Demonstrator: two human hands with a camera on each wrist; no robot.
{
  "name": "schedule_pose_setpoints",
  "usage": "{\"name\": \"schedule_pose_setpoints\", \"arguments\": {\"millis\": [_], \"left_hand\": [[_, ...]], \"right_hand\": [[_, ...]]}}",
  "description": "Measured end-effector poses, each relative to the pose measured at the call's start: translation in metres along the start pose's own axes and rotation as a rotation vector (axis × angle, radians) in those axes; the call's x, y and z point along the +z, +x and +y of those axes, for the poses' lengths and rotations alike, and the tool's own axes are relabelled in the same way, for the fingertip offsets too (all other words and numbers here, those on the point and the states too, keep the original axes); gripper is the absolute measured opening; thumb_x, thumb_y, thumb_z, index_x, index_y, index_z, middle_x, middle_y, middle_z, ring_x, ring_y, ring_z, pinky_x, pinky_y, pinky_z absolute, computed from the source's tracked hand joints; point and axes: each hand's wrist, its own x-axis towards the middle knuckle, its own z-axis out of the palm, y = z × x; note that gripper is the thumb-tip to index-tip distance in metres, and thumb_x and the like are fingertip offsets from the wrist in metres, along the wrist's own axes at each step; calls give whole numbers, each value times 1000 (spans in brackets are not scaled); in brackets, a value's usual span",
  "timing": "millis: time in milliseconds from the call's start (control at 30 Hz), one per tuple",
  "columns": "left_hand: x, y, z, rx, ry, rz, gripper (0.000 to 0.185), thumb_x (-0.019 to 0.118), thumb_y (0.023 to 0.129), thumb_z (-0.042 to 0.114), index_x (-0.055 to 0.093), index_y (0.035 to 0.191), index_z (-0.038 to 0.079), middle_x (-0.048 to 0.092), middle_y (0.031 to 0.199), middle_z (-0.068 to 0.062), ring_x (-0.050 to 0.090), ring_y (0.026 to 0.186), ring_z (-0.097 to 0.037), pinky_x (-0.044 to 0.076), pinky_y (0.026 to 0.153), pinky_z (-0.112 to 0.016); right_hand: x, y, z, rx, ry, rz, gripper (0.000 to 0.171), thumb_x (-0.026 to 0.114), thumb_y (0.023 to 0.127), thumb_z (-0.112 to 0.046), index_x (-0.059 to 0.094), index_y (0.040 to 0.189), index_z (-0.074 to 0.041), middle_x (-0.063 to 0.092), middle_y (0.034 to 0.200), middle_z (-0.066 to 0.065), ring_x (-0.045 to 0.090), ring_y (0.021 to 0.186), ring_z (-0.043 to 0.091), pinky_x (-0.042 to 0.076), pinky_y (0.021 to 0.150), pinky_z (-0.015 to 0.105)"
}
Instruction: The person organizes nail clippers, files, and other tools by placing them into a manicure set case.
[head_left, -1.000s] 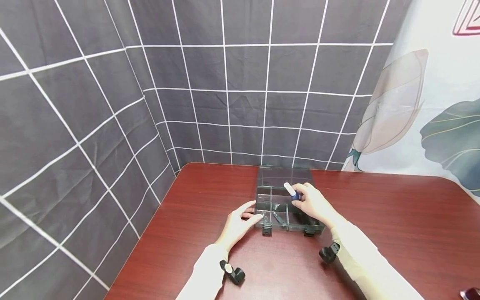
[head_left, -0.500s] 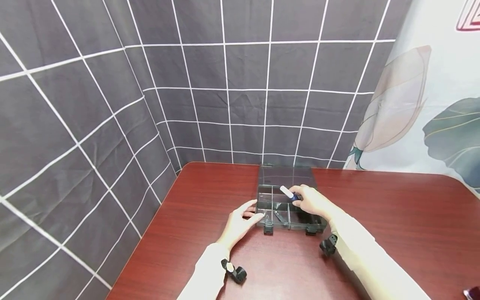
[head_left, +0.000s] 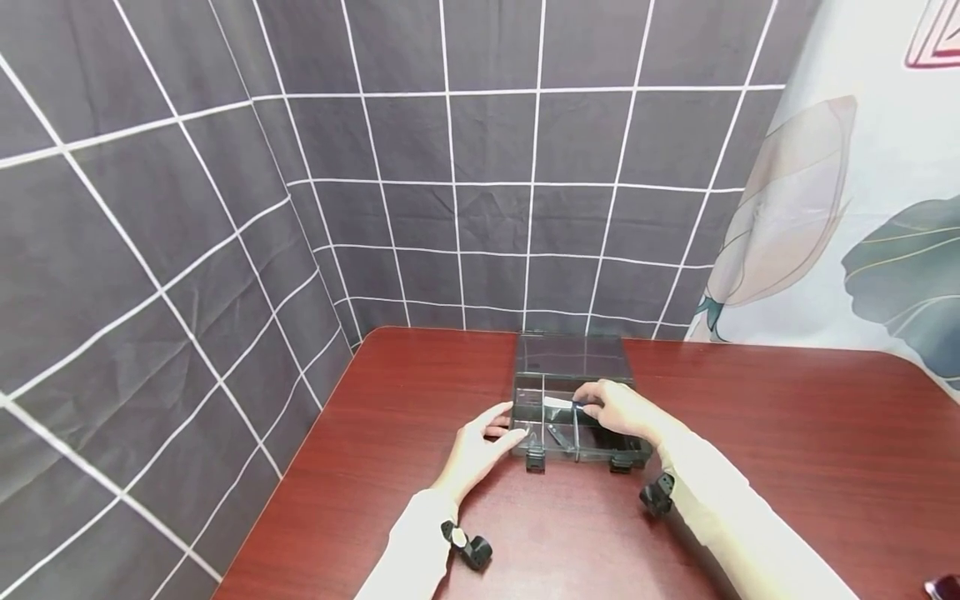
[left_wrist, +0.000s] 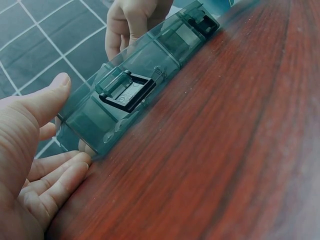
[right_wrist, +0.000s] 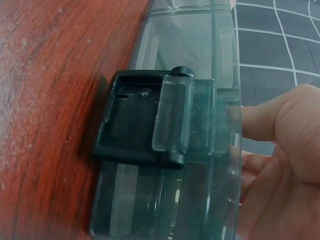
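Head view: two hands work at one see-through box (head_left: 592, 455) on the red-brown desk (head_left: 420, 375).
Right hand (head_left: 618, 408): thumb and fingers nearly together, pinching the blue end of a blue-and-white stick (head_left: 558, 404).
Left hand (head_left: 478, 447): gripping nothing; thumb and fingers spread apart at the box's left front corner, fingertips touching its side low down, as the left wrist view shows.
Count: one box, one lid (head_left: 573, 354), two black latches (head_left: 536, 461), one stick, one small dark metal piece (head_left: 558, 436), two black wrist devices (head_left: 474, 550), one on each arm.
Stick's look: slim and straight, a long white part pointing left, blue by the fingertips; lying almost level.
Stick's place: within the box's outline, near the wall between rear and front rows; whether it touches the bottom cannot be told.
Box's look: smoky green-grey plastic, divided inside, lid laid back toward the grey wall cloth (head_left: 491, 217), latches unfastened along the front.
Metal piece's place: slanting in the front middle compartment.
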Motion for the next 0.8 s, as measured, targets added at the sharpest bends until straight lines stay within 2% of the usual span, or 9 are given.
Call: {"name": "schedule_pose_setpoints", "arguments": {"millis": [233, 433, 800], "left_hand": [[3, -2, 0, -16, -11, 1, 54, 71, 81, 37, 57, 128, 14, 66, 106, -7, 63, 90, -14, 49, 78, -29], [3, -1, -2, -11, 1, 2, 54, 71, 81, 38, 57, 128, 15, 66, 106, -6, 63, 90, -14, 49, 78, -29], [1, -1, -2, -14, 4, 0, 54, 70, 81, 38, 57, 128, 15, 65, 106, -4, 62, 90, -14, 49, 78, -30]], "right_hand": [[-3, -7, -1, -6, 5, 7, 19, 58, 87, -1, 64, 105, -2, 65, 92, 10, 61, 88, 29, 48, 76, 44], [-5, -16, -3, -11, 16, 109, 17, 62, 87, -4, 64, 104, -4, 60, 93, 10, 61, 86, 28, 48, 74, 42], [-9, -38, -4, -16, 36, 250, 19, 61, 85, 0, 66, 102, -5, 60, 93, 6, 62, 85, 24, 48, 74, 40]]}}
